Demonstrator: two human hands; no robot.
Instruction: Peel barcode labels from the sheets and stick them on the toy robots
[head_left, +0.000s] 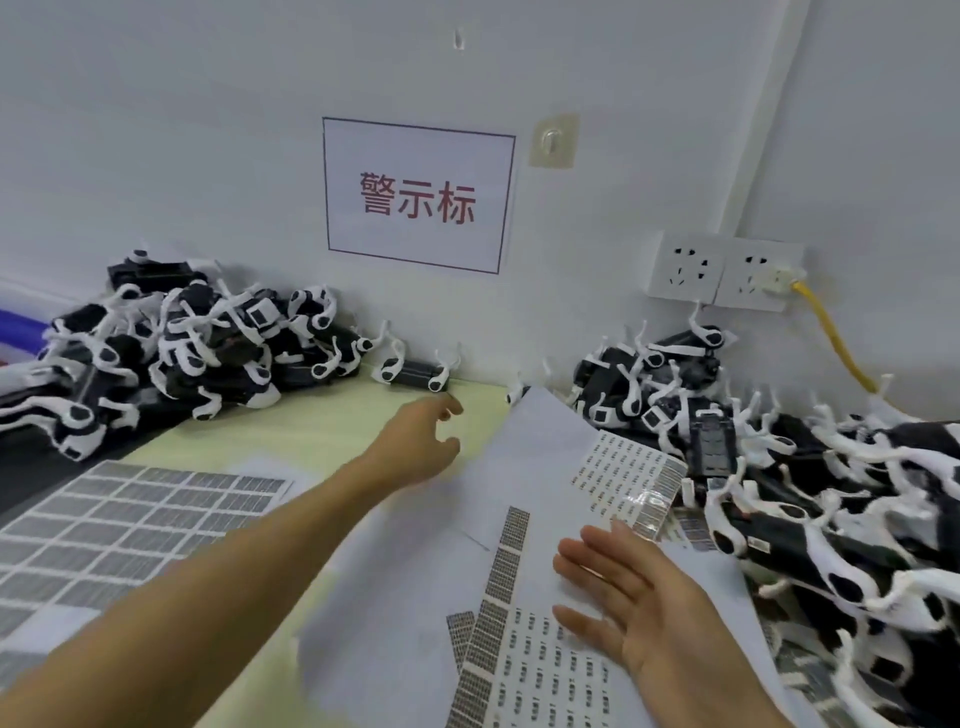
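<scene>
**Left hand out toward a lone toy robot, right hand spread over the label sheets**

The left hand (421, 441) is stretched far across the pale green table (332, 431), fingers loosely curved and holding nothing, its fingertips just short of a single black-and-white toy robot (413, 371) that lies against the wall. The right hand (639, 608) is flat and wide open, palm up-left, fingers straight, over a large white sheet (452, 499); whether it touches the paper cannot be told.

On that sheet lies a narrow strip of barcode labels (506, 556), with more label rows near the bottom edge (540, 670). A curled, partly peeled label sheet (628, 478) rests at the right (its lower corner looks glossy). A full grid of labels (119, 525) lies at the left of the table.

Toy robots sit in two heaps: one at the left (171, 343), another at the right (779, 467). On the wall hang a sign with red characters (418, 195) and a double socket (722, 270) with a yellow cable (836, 338).
</scene>
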